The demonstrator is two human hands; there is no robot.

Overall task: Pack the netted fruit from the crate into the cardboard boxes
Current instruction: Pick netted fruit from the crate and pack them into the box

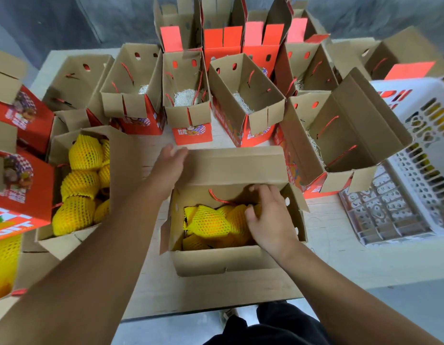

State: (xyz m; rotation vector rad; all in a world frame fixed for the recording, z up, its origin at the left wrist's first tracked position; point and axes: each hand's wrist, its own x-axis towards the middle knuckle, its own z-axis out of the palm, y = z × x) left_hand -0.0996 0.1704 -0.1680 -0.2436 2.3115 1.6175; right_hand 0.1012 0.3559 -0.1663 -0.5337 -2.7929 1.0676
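Packing step: right hand [268, 215], fingers curled on netted fruit [211, 224], seats it in the near box [223, 262]; left hand [172, 161], fingers straight, presses back the flap [235, 165]. Next, probably another fruit from the crate [420, 150].

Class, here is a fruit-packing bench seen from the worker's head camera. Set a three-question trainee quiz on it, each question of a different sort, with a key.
1. True or false: the right hand is inside the nearest open box, on the netted fruit.
2. Multiple choice: the left hand rests on A) the white crate, B) the far flap of the nearest box, C) a fruit.
3. Fill in: the box at the left holds fruit in ____ foam nets.

Key: 1 true; 2 B; 3 yellow.
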